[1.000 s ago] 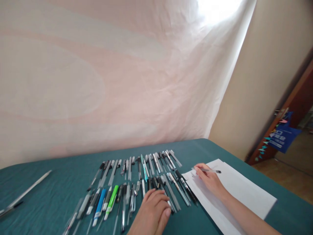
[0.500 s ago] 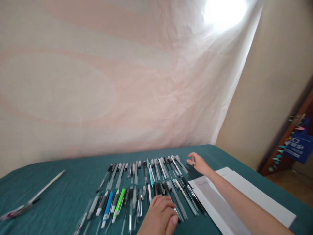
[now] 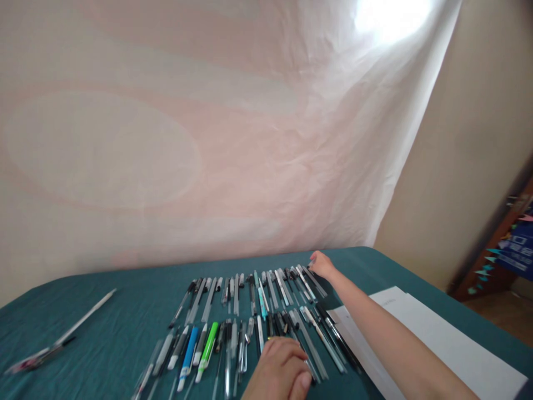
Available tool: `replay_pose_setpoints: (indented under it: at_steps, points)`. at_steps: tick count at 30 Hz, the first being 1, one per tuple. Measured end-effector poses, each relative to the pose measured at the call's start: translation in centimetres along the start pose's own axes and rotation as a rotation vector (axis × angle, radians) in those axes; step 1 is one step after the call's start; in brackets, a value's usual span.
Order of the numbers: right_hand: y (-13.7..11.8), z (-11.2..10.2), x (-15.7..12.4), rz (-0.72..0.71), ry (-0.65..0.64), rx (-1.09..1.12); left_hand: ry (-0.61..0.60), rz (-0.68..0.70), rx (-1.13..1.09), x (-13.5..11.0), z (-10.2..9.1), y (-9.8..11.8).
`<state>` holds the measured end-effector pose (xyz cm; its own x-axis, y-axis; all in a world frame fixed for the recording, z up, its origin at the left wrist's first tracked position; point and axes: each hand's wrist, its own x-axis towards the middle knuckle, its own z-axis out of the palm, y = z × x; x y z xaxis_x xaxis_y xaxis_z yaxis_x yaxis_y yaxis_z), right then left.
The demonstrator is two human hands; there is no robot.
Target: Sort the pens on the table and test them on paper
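My right hand (image 3: 322,264) reaches to the far right end of the back row of pens (image 3: 235,294). Its thumb and fingers are pinched on a thin greyish pen (image 3: 311,262), of which only a short end shows. My left hand (image 3: 280,368) is held low over the front row, near the black and clear pens. Its fingers are loosely bent, the thumb apart from them, with no object visible in them. Left of that hand lie a green highlighter (image 3: 207,351) and a blue one (image 3: 188,358) among clear and grey pens.
White paper sheets (image 3: 449,344) lie at the right, partly under my right forearm. A long white stick-like item (image 3: 85,318) lies at the far left with a dark pen beside it. A pale cloth (image 3: 233,166) hangs behind the green-covered table (image 3: 137,289).
My right hand has moved away from me and slightly left, to the end of the back row, with the pen in its fingers. The left hand has stayed over the front row. The view has shifted slightly.
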<state>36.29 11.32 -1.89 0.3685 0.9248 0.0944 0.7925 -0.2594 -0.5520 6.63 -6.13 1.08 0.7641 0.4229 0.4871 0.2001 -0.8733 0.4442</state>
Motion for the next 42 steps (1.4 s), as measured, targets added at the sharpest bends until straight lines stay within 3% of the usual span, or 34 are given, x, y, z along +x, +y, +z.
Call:
replay_pose_setpoints:
  at_steps: [5, 10, 17, 19, 23, 32, 42]
  points:
    - [0.4, -1.8, -1.1, 0.024, -0.01, 0.028, 0.0, 0.008, 0.004, 0.2, -0.2, 0.2]
    - [-0.8, -4.1, -4.7, -0.053, 0.031, 0.142, -0.008, -0.006, -0.016, 0.2, -0.2, 0.3]
    - [-6.7, -5.1, -15.4, -0.364, -0.065, 0.371, 0.279, -0.309, -0.18, -0.6, 1.0, 0.3]
    - [-8.0, -5.0, -18.5, -0.496, -0.113, 0.498, 0.317, -0.357, -0.223, -0.6, 1.0, 0.4]
    - [-9.1, -4.4, -22.4, -0.522, -0.133, 0.517, 0.309, -0.374, -0.335, -0.2, 0.5, 0.7]
    - [-8.5, -3.3, -23.7, -0.617, 0.0, 0.444, 0.252, -0.466, -0.632, 0.7, -0.5, 1.6]
    - [-8.1, -2.1, -24.0, -0.656, 0.049, 0.423, 0.256, -0.519, -0.662, 0.1, -0.2, 0.5]
